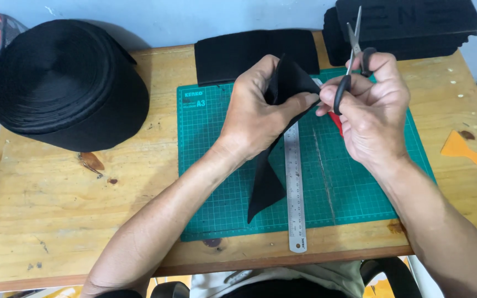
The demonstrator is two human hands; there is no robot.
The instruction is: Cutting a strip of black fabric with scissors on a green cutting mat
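- Near the bottom centre, a steel ruler is laid lengthwise on the green cutting mat, within reach.
- At mid-frame, a black fabric strip is pinched in the left hand; its fingers are closed on the folded top, likely to hold the edge taut, while the tail hangs onto the mat.
- Right of centre, scissors are gripped by the right hand, fingers curled through the black handles, blades pointed up and away from the cloth.
- Something red is half hidden under that hand; it cannot be made out.
- At the upper left a large black webbing roll is parked; folded black pieces and a black stack, cut off by the frame, sit along the top.
- An orange scraper is seen at the right edge.
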